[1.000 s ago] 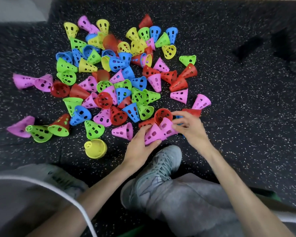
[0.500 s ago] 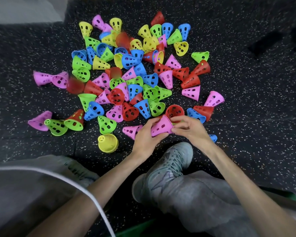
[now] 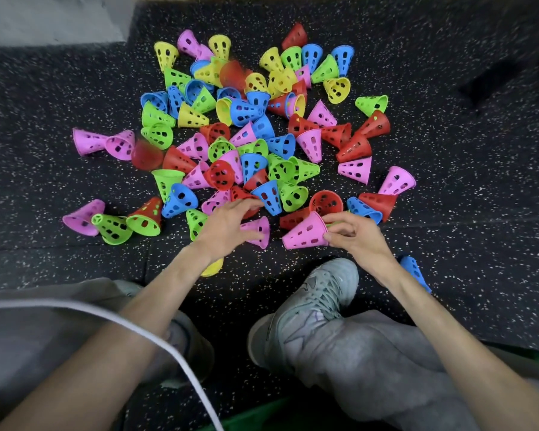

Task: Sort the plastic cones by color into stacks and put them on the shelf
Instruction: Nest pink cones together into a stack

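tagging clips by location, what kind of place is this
Probably a gym or sports room. The floor is black speckled rubber matting, strewn with perforated plastic training cones, and the person is seated on it in sneakers.

Yellow cone (image 3: 213, 269) mostly under left forearm; two blurred red cones (image 3: 146, 155)

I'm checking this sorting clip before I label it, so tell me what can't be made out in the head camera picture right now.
- Shelf: not in the head view at all.
- Yellow cone: mostly hidden under the left forearm.
- Pink stack in the right hand: how many cones are nested cannot be told.
- Blurred red cone: motion-smeared, shape unclear.
- Blue cone: partly covered by the right forearm.
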`<action>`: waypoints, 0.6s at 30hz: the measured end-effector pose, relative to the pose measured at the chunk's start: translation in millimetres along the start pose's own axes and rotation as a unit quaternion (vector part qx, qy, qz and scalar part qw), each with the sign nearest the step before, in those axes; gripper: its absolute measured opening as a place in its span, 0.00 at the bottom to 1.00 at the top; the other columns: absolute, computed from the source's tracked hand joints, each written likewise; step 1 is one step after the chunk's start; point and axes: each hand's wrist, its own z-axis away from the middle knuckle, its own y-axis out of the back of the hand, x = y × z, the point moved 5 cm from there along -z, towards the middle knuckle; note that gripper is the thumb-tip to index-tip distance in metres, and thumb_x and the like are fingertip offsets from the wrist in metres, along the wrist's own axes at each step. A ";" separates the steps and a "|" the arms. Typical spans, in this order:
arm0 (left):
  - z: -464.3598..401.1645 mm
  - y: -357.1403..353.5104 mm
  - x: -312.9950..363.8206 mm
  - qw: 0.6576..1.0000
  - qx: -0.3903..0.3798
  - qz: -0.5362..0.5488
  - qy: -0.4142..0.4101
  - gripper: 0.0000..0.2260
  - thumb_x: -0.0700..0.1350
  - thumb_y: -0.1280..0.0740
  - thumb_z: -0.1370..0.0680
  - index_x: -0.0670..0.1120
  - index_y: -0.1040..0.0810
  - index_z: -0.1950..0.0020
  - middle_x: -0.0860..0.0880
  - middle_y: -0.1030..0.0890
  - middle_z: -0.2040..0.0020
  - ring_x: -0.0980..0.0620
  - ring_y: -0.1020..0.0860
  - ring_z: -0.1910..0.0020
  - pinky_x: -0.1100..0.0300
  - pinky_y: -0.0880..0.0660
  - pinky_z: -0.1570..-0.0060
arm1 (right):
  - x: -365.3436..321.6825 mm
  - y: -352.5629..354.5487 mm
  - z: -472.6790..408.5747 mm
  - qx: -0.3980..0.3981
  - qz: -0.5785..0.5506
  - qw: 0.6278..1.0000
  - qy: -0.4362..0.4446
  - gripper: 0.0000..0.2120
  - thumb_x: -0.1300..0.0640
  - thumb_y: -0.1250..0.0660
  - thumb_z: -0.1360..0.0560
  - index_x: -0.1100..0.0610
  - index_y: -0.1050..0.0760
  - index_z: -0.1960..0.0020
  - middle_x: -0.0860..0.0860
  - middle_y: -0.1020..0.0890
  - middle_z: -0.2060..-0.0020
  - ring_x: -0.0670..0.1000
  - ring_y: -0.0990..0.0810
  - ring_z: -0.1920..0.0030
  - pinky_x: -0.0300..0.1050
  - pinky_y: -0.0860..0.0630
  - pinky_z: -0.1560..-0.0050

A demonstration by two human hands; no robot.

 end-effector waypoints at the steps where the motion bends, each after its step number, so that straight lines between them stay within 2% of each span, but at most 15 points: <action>1: 1.1 -2.6 -6.7 0.999 -0.031 -0.021 0.009 0.34 0.59 0.25 0.28 0.53 0.30 0.25 0.50 0.25 0.27 0.49 0.27 0.29 0.47 0.30 0.28 | 1.8 -0.3 -0.4 0.000 0.006 1.000 -0.002 0.16 0.67 0.27 0.25 0.58 0.20 0.39 0.54 0.12 0.56 0.57 0.15 0.47 0.61 0.24 0.35; 3: 3.9 -9.7 -15.7 0.996 -0.074 -0.050 0.027 0.34 0.56 0.24 0.27 0.55 0.33 0.23 0.50 0.28 0.25 0.47 0.26 0.29 0.47 0.27 0.32 | 5.3 -0.2 -0.7 0.001 0.016 1.000 -0.008 0.16 0.66 0.26 0.25 0.56 0.20 0.39 0.52 0.12 0.56 0.56 0.15 0.47 0.62 0.24 0.35; 6: 2.3 -16.5 -15.3 0.994 -0.075 -0.071 0.031 0.34 0.55 0.26 0.24 0.55 0.36 0.22 0.49 0.27 0.27 0.48 0.24 0.33 0.50 0.23 0.37 | 7.8 -0.7 -0.5 0.001 0.019 1.000 -0.017 0.16 0.65 0.26 0.25 0.54 0.20 0.39 0.51 0.12 0.56 0.55 0.15 0.47 0.61 0.24 0.35; 10: 0.2 -28.9 -9.6 0.990 -0.097 -0.099 0.029 0.36 0.57 0.27 0.25 0.52 0.37 0.20 0.47 0.30 0.28 0.46 0.26 0.31 0.48 0.26 0.32 | 8.9 -2.2 0.7 -0.004 0.025 0.999 -0.026 0.16 0.64 0.26 0.25 0.53 0.19 0.40 0.50 0.12 0.56 0.54 0.15 0.47 0.61 0.23 0.35; 14: 6.8 -40.6 -10.1 0.991 -0.102 -0.072 0.047 0.36 0.57 0.26 0.24 0.52 0.37 0.21 0.46 0.25 0.31 0.46 0.21 0.40 0.50 0.23 0.39 | 7.1 -2.0 2.2 0.000 0.030 0.999 -0.022 0.15 0.63 0.26 0.25 0.51 0.19 0.41 0.49 0.12 0.56 0.53 0.14 0.48 0.61 0.23 0.36; 16: 7.4 -42.1 -10.5 0.993 -0.085 -0.061 0.053 0.34 0.57 0.27 0.24 0.52 0.37 0.22 0.45 0.20 0.36 0.47 0.18 0.48 0.50 0.21 0.45 | 3.6 -1.9 3.7 0.005 0.030 0.999 -0.016 0.14 0.64 0.26 0.25 0.51 0.19 0.42 0.49 0.12 0.57 0.50 0.14 0.49 0.58 0.22 0.36; 18: 7.4 -38.9 -8.3 0.996 -0.059 -0.019 0.058 0.34 0.58 0.26 0.24 0.52 0.36 0.23 0.45 0.19 0.37 0.48 0.18 0.50 0.49 0.20 0.45 | -0.4 -2.7 4.7 0.008 0.028 1.000 -0.007 0.14 0.64 0.27 0.24 0.50 0.19 0.42 0.48 0.12 0.57 0.50 0.14 0.51 0.56 0.21 0.38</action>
